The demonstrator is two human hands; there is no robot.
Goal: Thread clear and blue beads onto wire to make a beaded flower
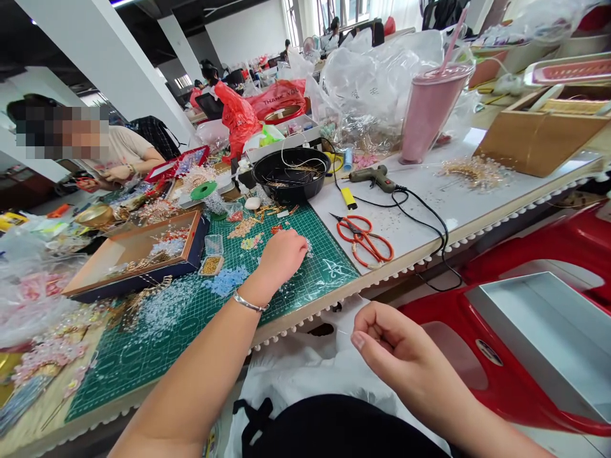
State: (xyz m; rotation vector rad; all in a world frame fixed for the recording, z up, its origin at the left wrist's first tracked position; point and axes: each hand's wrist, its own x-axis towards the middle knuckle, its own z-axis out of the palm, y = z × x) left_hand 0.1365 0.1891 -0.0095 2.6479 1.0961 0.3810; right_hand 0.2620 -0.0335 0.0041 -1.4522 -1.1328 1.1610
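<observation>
Right hand (pixel 396 343) past counter edge (pixel 363 286), fingers closed, pinched thin wire (pixel 342 331), likely to keep it clear of clutter. Left hand (pixel 281 257) rested on green mat (pixel 324 267), fingers curled, grip unclear; blue beads (pixel 224 281) lay within reach.

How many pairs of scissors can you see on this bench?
1: orange-handled scissors lying on the white tabletop, beside the green cutting mat. More may be hidden in the clutter.

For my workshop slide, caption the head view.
Left hand on green cutting mat among beads; right hand pinching a thin strand.
</observation>
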